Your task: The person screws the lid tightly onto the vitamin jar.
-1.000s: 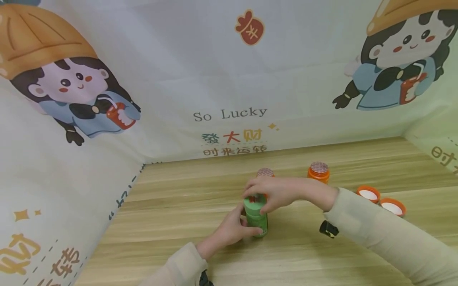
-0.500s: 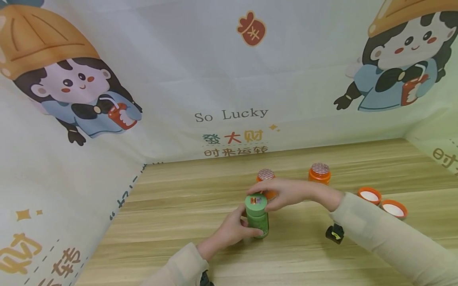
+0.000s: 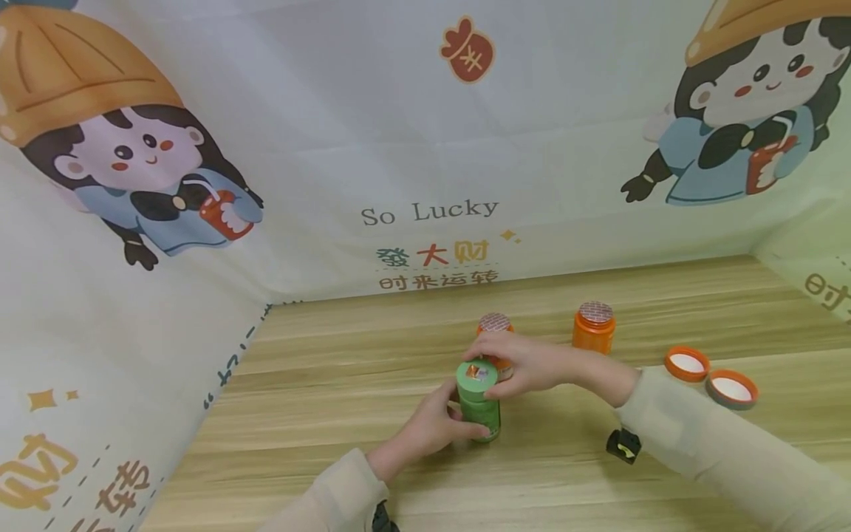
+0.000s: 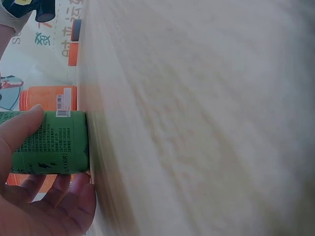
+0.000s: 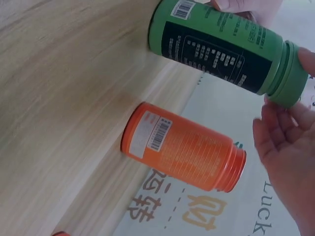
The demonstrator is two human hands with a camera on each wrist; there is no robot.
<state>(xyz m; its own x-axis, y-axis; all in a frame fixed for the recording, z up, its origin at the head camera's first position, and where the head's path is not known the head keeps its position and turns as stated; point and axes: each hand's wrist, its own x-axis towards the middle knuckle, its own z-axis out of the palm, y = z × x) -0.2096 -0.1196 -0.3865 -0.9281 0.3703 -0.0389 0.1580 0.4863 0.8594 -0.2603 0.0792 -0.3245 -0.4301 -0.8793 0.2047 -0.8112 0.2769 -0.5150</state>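
Note:
A green bottle [image 3: 482, 420] with a green screw cap [image 3: 476, 377] stands upright on the wooden table. My left hand [image 3: 431, 425] grips its body low down, thumb on the near side and fingers behind. In the right wrist view the cap [image 5: 290, 76] sits on the neck, and my right hand [image 5: 288, 142] pinches its rim between thumb and fingers. From the head view, my right hand [image 3: 525, 363] reaches across from the right, with the cap's printed top showing. The left wrist view shows small print and a barcode on the green bottle [image 4: 54, 142].
Just behind the green bottle stands an uncapped orange bottle [image 5: 182, 147] with a foil seal on its mouth. Another orange bottle [image 3: 594, 329], also sealed, is farther right. Two orange caps [image 3: 688, 363] lie inside-up at the right. A printed cloth [image 3: 319, 148] walls the table.
My right hand has turned and shifted slightly right around the cap, uncovering its printed top, whose picture now sits at a different angle. My left hand keeps its hold on the bottle.

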